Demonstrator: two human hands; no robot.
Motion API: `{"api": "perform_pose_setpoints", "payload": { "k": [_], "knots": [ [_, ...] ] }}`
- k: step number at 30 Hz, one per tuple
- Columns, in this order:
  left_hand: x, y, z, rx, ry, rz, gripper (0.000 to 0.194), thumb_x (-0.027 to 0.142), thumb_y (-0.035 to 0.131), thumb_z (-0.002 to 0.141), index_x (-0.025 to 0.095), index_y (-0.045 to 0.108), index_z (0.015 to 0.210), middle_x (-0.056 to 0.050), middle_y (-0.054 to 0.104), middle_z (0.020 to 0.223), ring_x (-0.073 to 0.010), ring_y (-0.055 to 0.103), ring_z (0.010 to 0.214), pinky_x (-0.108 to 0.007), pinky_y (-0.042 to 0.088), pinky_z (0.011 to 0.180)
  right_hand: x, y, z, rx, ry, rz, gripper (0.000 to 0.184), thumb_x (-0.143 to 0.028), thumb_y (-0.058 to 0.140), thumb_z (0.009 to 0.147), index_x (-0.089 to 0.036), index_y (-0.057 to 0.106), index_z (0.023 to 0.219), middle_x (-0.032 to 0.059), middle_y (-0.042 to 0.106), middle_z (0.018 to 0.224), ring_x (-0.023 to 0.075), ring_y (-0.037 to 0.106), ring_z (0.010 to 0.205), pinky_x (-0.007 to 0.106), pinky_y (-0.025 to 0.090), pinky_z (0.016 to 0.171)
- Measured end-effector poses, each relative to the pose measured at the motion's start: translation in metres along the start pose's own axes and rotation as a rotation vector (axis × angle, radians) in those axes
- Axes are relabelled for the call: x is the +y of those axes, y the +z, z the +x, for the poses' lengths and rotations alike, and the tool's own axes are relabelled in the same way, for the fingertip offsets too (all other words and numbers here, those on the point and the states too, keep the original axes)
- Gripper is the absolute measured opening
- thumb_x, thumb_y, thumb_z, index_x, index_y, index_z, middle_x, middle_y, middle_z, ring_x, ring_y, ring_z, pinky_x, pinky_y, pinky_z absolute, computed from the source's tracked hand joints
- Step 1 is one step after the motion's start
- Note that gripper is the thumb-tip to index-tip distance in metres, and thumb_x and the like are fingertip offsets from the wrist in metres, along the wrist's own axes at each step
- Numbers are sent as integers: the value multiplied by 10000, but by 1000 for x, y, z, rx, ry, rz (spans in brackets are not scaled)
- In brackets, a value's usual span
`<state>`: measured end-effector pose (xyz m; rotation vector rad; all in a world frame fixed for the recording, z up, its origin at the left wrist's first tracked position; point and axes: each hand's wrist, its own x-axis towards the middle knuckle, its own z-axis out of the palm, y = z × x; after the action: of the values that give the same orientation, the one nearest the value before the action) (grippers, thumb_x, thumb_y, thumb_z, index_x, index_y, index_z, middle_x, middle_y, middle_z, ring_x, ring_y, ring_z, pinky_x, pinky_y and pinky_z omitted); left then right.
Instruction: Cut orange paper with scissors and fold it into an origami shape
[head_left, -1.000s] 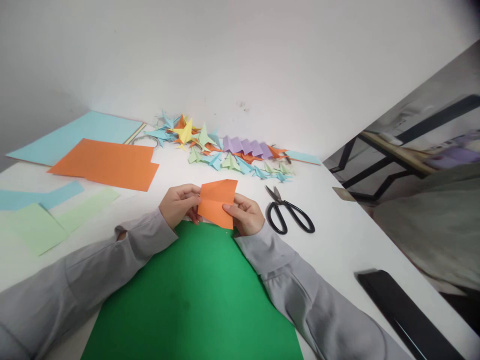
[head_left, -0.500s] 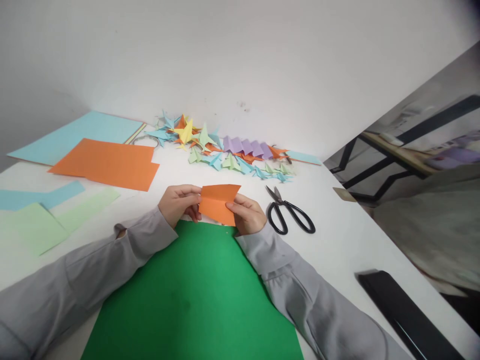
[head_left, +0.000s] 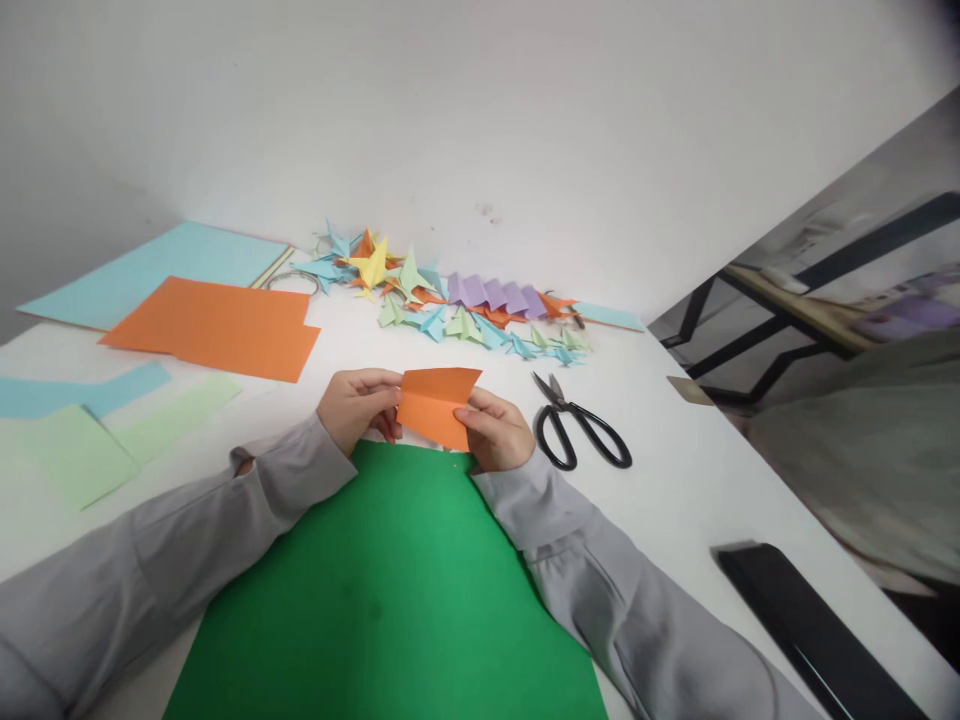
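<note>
A small piece of orange paper (head_left: 438, 405) with a crease across its middle is held up between my two hands, just beyond the far edge of a green sheet (head_left: 390, 590). My left hand (head_left: 360, 408) pinches its left edge between thumb and fingers. On the other side, my right hand (head_left: 498, 430) grips the right edge, thumb on the front face and fingers behind. Black-handled scissors (head_left: 574, 425) lie partly open on the table to the right of my right hand.
Along the wall lie folded paper stars (head_left: 373, 265) and a pleated purple strip (head_left: 495, 294). Orange sheets (head_left: 217, 325), a light blue sheet (head_left: 165, 270) and green paper pieces (head_left: 82, 455) spread on the left. A long black object (head_left: 810, 625) rests at the right edge.
</note>
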<state>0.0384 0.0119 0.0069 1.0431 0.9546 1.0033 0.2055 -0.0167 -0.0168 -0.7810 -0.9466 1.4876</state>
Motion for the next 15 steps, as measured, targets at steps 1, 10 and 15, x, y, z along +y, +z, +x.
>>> {"api": "perform_pose_setpoints", "payload": {
  "k": [1, 10, 15],
  "knots": [
    [0, 0, 0, -1, 3, 0, 259, 202, 661, 546, 90, 586, 768, 42, 528, 399, -140, 532, 322, -223, 424, 312, 0, 0, 0, 0, -2, -1, 259, -213, 659, 604, -190, 683, 861, 47, 710, 784, 266, 623, 920, 409, 479, 786],
    [-2, -1, 0, 0, 1, -4, 233, 194, 671, 545, 103, 601, 747, 38, 528, 388, -142, 525, 318, -229, 421, 311, -1, 0, 0, 29, -5, -30, 248, -234, 620, 640, -171, 678, 873, 53, 708, 792, 256, 637, 876, 393, 512, 737],
    [-2, -3, 1, -73, -1, 1, 245, 204, 622, 594, 84, 652, 805, 20, 541, 385, -136, 532, 333, -220, 423, 326, -1, 0, -1, 67, 16, -22, 220, -226, 615, 635, -175, 681, 839, 52, 707, 807, 260, 641, 855, 394, 521, 706]
  ]
}}
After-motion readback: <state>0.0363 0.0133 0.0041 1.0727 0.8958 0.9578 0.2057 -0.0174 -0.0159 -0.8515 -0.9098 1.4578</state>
